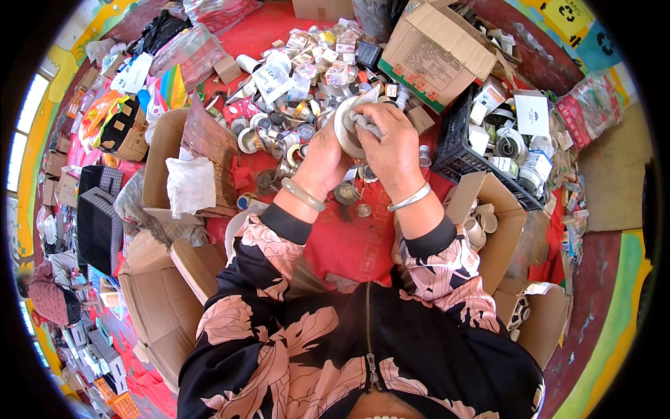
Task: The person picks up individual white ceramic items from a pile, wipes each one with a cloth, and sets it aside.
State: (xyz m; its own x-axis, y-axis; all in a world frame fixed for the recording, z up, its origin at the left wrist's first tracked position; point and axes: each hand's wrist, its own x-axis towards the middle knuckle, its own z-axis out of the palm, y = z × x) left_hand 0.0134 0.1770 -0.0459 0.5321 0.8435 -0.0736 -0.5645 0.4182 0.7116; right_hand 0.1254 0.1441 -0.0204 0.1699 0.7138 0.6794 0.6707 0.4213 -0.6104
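Red sheeting (356,244) lies below — the hands (392,136) grip: left, a pale, round piece (342,130) — right, a crumpled grey cloth (366,126).

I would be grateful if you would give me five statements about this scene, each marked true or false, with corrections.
1. The left hand holds a round pale object, while the right hand holds a grey cloth against it. True.
2. Both wrists are bare. False: each wears a bangle.
3. A black crate stands to the right of both hands. True.
4. The floor in front is green. False: red sheeting covers it.
5. A white cloth hangs over an open cardboard box on the left. True.
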